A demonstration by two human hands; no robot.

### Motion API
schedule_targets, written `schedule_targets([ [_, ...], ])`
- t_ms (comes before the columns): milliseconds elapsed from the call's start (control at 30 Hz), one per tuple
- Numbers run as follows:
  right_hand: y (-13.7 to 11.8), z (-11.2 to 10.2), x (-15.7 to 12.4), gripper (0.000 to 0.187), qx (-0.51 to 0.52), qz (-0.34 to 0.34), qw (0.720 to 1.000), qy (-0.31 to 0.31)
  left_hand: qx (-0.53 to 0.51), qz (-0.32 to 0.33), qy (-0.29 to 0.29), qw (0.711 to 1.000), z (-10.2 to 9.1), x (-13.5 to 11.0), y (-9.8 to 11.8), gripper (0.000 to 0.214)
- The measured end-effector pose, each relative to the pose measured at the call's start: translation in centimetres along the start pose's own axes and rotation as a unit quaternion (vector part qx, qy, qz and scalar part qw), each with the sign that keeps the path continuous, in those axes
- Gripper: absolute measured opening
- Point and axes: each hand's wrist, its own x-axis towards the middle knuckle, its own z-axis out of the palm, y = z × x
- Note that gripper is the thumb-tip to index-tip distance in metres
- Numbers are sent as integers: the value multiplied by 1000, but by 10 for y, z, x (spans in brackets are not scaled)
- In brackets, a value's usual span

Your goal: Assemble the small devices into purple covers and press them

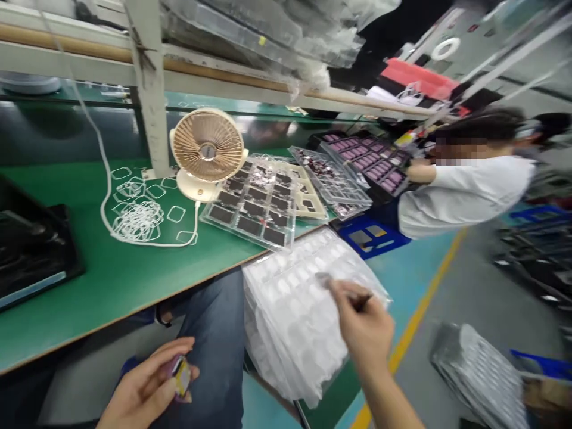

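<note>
My left hand is closed around a small rectangular part with purple edges and a yellow face, low over my thigh. Out over a stack of white plastic blister trays, my right hand is closed in a pinch. A small greyish piece shows at its fingertips, blurred, so I cannot make out its kind. The tray stack stands beside my leg at the bench edge. Just past it on the bench, a clear compartment tray holds dark flat pieces.
A cream desk fan stands on the green bench, near a pile of thin white frames. Further right are a tray of purple parts and a person in a white shirt. A black stand sits left.
</note>
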Motion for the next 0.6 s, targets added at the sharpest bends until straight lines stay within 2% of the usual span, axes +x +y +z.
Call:
schedule_targets([
  [33,-20,13,-39,44,79,-1,992,-94,-6,5,-28,1000,6,-1,4,45],
  [100,-60,45,-108,38,216,47,942,-253,-11,10,-75,997,11,0,9,41],
  [167,-92,75,-158,37,301,108,882,-346,-12,21,-103,994,4,0,10,40],
  [233,-113,98,-188,40,351,154,832,-402,-15,44,-106,993,-12,-3,10,40],
  [300,-123,113,-202,45,386,200,774,-460,-18,63,-97,993,-31,-9,11,40],
  [467,-138,125,-205,54,432,322,587,-604,-44,86,-93,991,-68,-24,16,39],
  [533,-147,128,-202,51,427,345,543,-636,-53,93,-102,989,-76,-26,19,39],
  [600,-157,131,-198,47,421,349,526,-651,-63,101,-113,986,-81,-27,20,40],
])
